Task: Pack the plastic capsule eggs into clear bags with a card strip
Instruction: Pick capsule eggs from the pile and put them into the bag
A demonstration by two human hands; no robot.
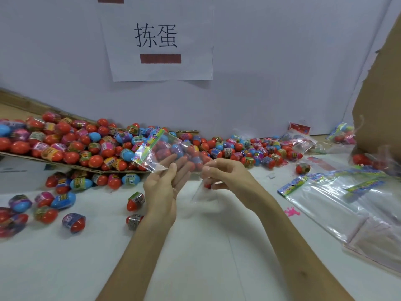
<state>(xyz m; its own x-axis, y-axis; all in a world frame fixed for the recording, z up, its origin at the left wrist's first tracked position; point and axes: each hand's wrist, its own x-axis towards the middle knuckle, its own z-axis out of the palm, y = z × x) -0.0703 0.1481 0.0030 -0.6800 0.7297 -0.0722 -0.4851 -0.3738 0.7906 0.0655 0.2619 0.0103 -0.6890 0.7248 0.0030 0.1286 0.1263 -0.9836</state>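
Right now, from the head view, the left hand (165,187) lies flat-fingered behind the clear bag (173,153), its card strip (149,144) uppermost. The right hand (225,177) pinches the bag's blurred lower end. Capsule eggs (86,148) are heaped just beyond the fingertips. The slick film could slip off those uncurled left fingers.
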